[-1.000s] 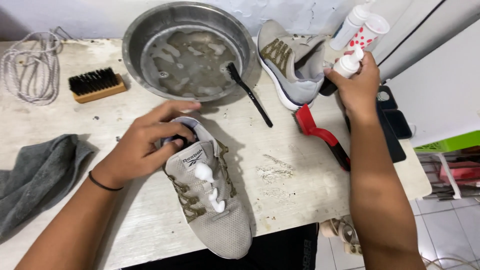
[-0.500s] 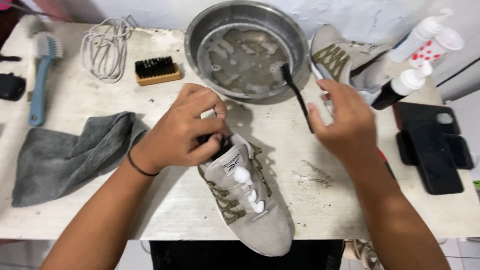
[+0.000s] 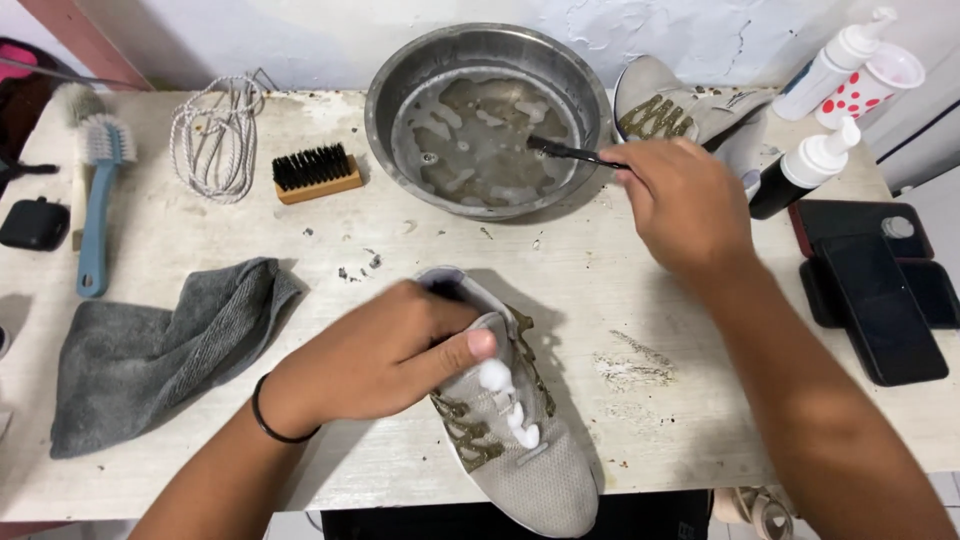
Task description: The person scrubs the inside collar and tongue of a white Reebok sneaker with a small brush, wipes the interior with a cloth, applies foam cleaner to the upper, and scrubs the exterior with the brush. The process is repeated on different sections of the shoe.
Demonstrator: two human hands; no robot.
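A grey mesh sneaker (image 3: 535, 465) with olive laces lies at the table's near edge, white foam blobs on its tongue. My left hand (image 3: 385, 355) grips its heel and collar. My right hand (image 3: 680, 205) holds a thin black brush (image 3: 570, 152) by the handle, its bristle end over the soapy water in the round metal basin (image 3: 400, 80). The second sneaker (image 3: 665, 105) lies behind my right hand, beside the basin.
A grey cloth (image 3: 150, 350) lies at the left. Behind it are a blue brush (image 3: 95, 200), a coiled cord (image 3: 215, 135) and a wooden brush (image 3: 317, 172). At the right stand pump bottles (image 3: 810, 165) and dark phones (image 3: 880, 295).
My right hand has picked up the black brush from the basin's rim and dipped it toward the water. My left hand slid down over the sneaker's heel.
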